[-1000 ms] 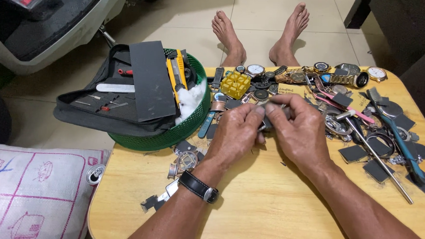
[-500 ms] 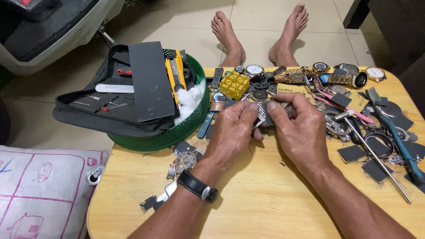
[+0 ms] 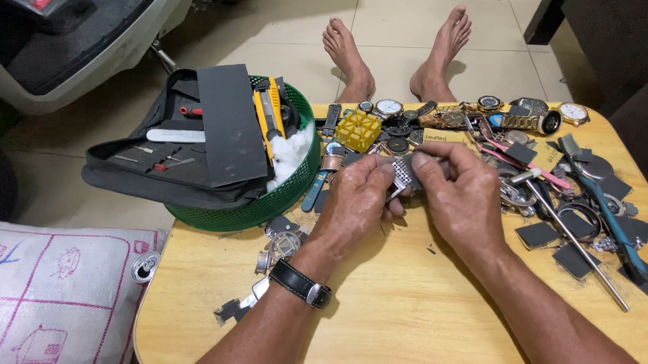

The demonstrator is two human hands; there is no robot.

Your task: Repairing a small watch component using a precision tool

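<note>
**Metal watch band held between both hands over a cluttered table**

Nearest the camera, two forearms are seen stretched across a wooden table [image 3: 405, 314], a black wristwatch [image 3: 300, 283] being worn on the left wrist. Just beyond, the left hand [image 3: 356, 197] and the right hand [image 3: 456, 194] are brought together above the table's middle. A silver metal watch band [image 3: 403, 176] is pinched between them: the fingers of both hands are curled closed around it, so only a short linked section is shown between the thumbs. Loose watch parts [image 3: 282, 241] are scattered beside the left wrist. To the left, a green basket [image 3: 266, 205] is set on the table edge, holding a grey tool pouch [image 3: 159, 169]. Farther back, a yellow holder block [image 3: 358, 130] and several watches [image 3: 484, 112] are laid out. A long metal rod [image 3: 577, 245] is seen at the right. Beyond the table, two bare feet [image 3: 397, 52] rest on the tiled floor.
</note>
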